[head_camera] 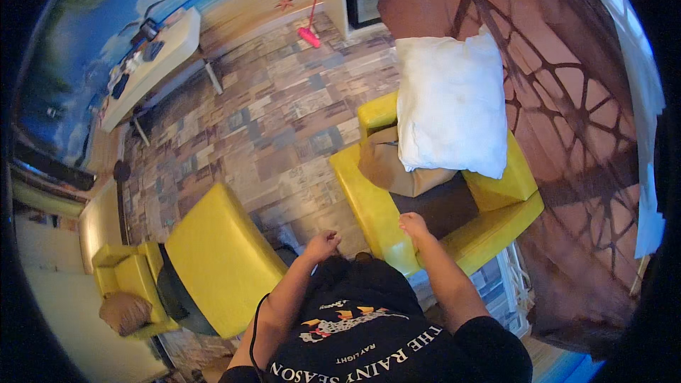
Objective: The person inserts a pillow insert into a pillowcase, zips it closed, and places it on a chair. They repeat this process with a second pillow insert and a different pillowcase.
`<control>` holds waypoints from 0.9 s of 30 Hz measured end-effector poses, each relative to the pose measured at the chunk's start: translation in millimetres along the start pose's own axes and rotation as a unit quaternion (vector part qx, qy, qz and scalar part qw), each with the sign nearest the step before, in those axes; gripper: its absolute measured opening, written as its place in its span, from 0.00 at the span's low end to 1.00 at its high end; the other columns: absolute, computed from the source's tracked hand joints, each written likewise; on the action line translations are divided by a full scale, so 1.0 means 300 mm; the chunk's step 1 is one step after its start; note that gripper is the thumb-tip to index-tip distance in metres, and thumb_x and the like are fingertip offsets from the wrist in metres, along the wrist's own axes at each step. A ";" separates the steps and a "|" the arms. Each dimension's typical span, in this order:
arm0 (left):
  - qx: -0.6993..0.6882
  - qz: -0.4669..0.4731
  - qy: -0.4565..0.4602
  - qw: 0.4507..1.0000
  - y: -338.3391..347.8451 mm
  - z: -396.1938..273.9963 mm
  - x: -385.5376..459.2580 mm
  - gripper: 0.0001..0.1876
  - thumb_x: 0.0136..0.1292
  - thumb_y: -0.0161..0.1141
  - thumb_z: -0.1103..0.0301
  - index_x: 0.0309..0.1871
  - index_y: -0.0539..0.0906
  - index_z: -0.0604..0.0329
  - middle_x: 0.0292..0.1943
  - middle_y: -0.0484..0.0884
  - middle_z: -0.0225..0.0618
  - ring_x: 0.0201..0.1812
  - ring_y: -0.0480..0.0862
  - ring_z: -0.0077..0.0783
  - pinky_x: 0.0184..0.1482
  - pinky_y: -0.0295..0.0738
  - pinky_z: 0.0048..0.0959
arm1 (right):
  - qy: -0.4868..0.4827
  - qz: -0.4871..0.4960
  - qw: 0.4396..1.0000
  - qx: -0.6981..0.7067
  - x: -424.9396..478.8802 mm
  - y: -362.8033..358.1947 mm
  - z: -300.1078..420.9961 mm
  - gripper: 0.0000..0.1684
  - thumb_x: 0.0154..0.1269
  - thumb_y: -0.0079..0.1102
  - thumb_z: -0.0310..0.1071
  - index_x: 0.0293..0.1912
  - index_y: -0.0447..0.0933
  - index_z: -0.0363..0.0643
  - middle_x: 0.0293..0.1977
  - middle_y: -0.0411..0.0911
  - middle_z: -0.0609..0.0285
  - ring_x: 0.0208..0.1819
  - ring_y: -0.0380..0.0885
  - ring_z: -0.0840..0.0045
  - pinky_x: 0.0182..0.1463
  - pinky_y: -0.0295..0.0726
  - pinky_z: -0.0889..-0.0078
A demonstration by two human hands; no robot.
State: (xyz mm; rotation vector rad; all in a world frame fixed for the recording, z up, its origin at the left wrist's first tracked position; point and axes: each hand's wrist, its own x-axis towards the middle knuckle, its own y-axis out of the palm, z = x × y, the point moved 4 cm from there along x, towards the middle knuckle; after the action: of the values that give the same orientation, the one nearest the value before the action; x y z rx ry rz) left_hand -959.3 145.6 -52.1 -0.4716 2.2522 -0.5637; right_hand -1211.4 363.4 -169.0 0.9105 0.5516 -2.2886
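Observation:
My left hand (322,246) is low in the middle of the view, beside the floor gap between two yellow pieces of furniture, its fingers curled and apparently holding nothing. Over the near arm of a yellow armchair (362,197) is my right hand (413,224), its fingers bent; whether they touch anything is unclear. A white pillow (452,106) lies across the armchair's far side, on top of a brown cushion (404,170). The chair's dark seat shows between the cushion and my right hand.
Brown patterned curtains (574,117) hang at the right. Another yellow chair back (223,260) stands at the left, with a yellow armchair (127,276) beyond. A pink broom (309,37) leans near a white cabinet (340,0). A white desk (159,69) holds several items.

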 end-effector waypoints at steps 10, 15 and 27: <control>-0.025 0.031 0.124 0.992 -0.083 -0.300 0.620 0.26 0.65 0.62 0.53 0.58 0.80 0.65 0.55 0.82 0.54 0.59 0.81 0.50 0.62 0.73 0.38 | 0.091 -0.124 0.963 0.222 0.144 0.037 0.276 0.20 0.69 0.61 0.46 0.49 0.78 0.39 0.39 0.80 0.61 0.39 0.77 0.75 0.40 0.76 0.70; 0.036 0.010 0.193 0.981 -0.154 -0.462 0.816 0.32 0.61 0.66 0.59 0.67 0.71 0.61 0.61 0.74 0.60 0.63 0.74 0.57 0.65 0.71 0.41 | -0.061 -0.353 0.933 -0.025 0.389 -0.065 0.439 0.38 0.62 0.69 0.50 0.65 0.69 0.41 0.63 0.70 0.50 0.62 0.70 0.56 0.61 0.72 0.56; 0.092 0.059 0.029 0.994 -0.034 -0.543 1.136 0.42 0.57 0.67 0.46 0.68 0.64 0.64 0.60 0.76 0.54 0.58 0.79 0.56 0.58 0.76 0.46 | -0.056 -0.469 0.835 -0.281 0.578 -0.108 1.227 0.76 0.40 0.79 0.63 0.79 0.39 0.60 0.78 0.34 0.44 0.77 0.38 0.42 0.70 0.48 0.24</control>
State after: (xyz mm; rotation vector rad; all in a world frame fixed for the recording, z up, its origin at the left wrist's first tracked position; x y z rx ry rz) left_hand -1299.8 10.4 -144.3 -0.2304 2.2396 -0.7227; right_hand -1505.6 111.5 -39.7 0.1793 1.8117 -2.6644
